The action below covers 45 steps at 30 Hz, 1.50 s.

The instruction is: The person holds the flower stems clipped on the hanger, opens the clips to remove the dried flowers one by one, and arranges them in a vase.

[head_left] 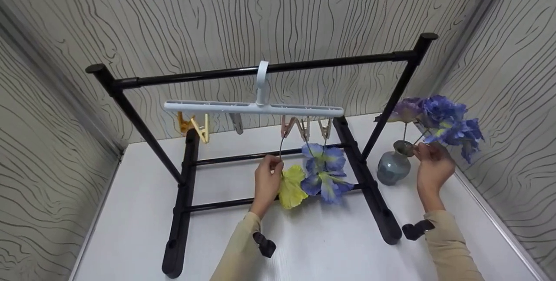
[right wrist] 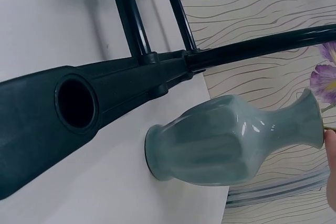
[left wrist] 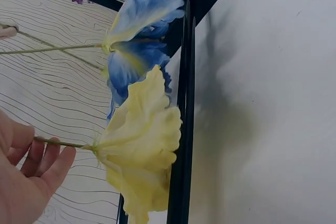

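My left hand [head_left: 266, 182] pinches the thin stem of a yellow artificial flower [head_left: 292, 189], which hangs head down under a pink clip [head_left: 286, 126]. Beside it, blue flowers [head_left: 326, 176] dangle by their stems from two beige clips [head_left: 304, 129]. At the far right my right hand [head_left: 435, 169] pinches a stem at the mouth of a grey-green ceramic vase [right wrist: 215, 142]. Blue blooms [head_left: 447, 116] and a purple one [head_left: 404, 110] stand above the vase. Most of the right hand lies outside the right wrist view.
A pale blue clip hanger [head_left: 217, 107] hooks over the top bar of a black rack [head_left: 330, 63]. Yellow, orange and grey clips [head_left: 201, 130] hang on its left half. The rack's feet [head_left: 382, 216] rest on a white table [head_left: 317, 246], against patterned walls.
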{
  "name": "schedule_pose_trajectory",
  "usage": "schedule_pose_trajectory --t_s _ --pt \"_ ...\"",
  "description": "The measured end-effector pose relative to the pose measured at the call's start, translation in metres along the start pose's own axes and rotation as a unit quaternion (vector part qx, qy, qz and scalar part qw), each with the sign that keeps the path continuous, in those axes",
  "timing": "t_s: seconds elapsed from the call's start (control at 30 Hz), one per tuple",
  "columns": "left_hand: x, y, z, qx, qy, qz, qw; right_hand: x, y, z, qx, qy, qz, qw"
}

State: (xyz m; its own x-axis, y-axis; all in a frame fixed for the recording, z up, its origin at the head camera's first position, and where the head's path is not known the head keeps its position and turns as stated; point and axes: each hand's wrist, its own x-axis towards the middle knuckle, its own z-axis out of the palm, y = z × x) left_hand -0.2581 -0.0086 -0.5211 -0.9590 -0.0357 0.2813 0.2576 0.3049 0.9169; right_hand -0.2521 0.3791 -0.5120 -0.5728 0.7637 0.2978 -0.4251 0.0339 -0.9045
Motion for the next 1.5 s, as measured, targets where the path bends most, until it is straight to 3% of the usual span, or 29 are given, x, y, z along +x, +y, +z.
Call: schedule_pose_trajectory --t_s 0.1,0.2,0.33,0.83,1.17,1.3,1.5 --pt "0.000 0.000 0.000 0.006 0.003 0.003 1.0000 -0.001 -0.001 0.001 -0.079 -0.005 -0.015 0.997" --pt "0.001 -0.001 0.000 0.010 0.009 0.015 0.9998 -0.003 -0.001 0.002 -0.156 -0.003 -0.043 0.987" --pt "0.001 -0.002 -0.001 0.010 0.014 0.029 0.9994 -0.003 0.002 0.002 -0.209 0.013 -0.067 0.976" --pt "0.000 -0.002 -0.005 0.008 -0.004 0.009 0.9999 0.001 0.009 0.001 -0.162 0.027 -0.058 0.985" --pt "-0.002 0.000 -0.004 0.007 -0.006 0.005 0.9999 -0.004 0.009 -0.001 -0.251 0.043 -0.112 0.960" --pt "-0.002 0.001 -0.005 0.003 -0.007 0.002 1.0000 -0.003 0.012 -0.001 -0.251 0.039 -0.127 0.959" --pt "-0.002 0.001 -0.007 -0.003 -0.007 0.007 0.9999 -0.006 0.013 -0.002 -0.258 0.040 -0.108 0.959"
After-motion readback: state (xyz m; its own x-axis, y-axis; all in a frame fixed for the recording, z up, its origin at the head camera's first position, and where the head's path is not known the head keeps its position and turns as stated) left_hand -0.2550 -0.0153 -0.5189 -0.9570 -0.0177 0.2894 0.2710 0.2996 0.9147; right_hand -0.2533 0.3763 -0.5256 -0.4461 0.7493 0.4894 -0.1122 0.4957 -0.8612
